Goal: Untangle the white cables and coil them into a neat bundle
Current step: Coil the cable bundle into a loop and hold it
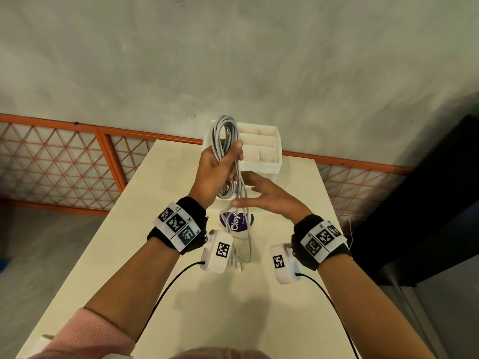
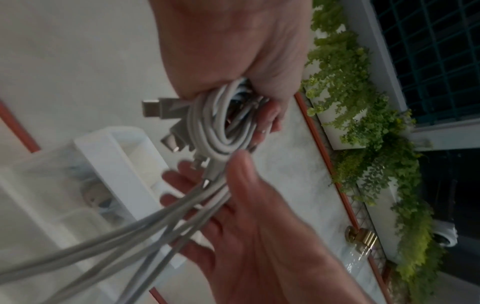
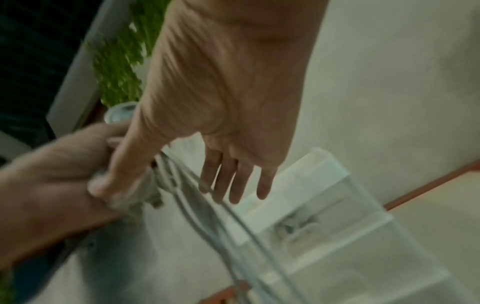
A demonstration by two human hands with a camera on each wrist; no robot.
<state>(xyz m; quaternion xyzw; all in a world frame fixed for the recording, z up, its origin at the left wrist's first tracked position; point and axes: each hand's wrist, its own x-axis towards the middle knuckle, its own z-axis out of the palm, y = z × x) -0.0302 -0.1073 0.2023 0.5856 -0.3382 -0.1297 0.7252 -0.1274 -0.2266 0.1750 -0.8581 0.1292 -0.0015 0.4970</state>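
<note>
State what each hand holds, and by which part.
The left hand grips the coiled white cables around the middle of the loops. The right hand is open against the hanging strands, gripping nothing.

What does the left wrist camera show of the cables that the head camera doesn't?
Only the left wrist view shows the connector plugs sticking out of the coil. Only the head view shows the loose strands trailing down to the table past a purple-labelled container. Both show the left hand gripping the coiled white cables and the right hand open beside them.

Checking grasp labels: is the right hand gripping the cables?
No, the right hand is open with straight fingers beside the cables, which the left hand grips.
</note>
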